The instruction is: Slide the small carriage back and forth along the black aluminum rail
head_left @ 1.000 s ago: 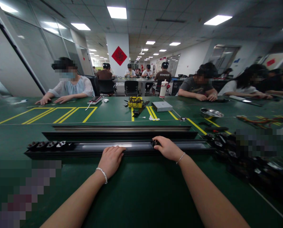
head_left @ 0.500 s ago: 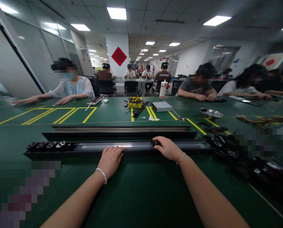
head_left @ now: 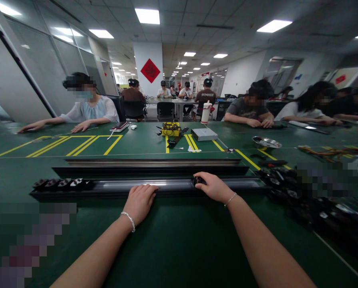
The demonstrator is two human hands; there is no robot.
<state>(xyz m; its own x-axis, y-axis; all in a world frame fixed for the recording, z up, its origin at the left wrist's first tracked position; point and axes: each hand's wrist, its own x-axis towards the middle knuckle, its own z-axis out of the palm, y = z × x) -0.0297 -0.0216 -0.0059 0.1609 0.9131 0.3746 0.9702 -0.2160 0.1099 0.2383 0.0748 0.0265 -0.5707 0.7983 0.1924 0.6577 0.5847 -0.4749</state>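
1. Two hands worked at one long black channel (head_left: 167, 184), which lay lengthwise across the green tabletop (head_left: 179, 248).
2. One small black part (head_left: 200, 181) sat in the channel, right of its middle; the right hand (head_left: 212, 188) had thumb and fingers clamped on it.
3. The left hand (head_left: 140, 203) rested on the channel's near edge, fingers close together; whether they gripped it could not be told.
4. Four small parts (head_left: 64, 183) with metallic-looking tops stood in a row at the channel's left end.
5. The fingers hid much of the held part, and the dark pile (head_left: 305, 204) at the right was too murky to count.
6. Black lengths of profile (head_left: 149, 170) lay behind, straight-edged, one face dully metallic.
7. The channel's floor looked smooth and glossy; one round, shiny dish (head_left: 266, 142) stood farther right.
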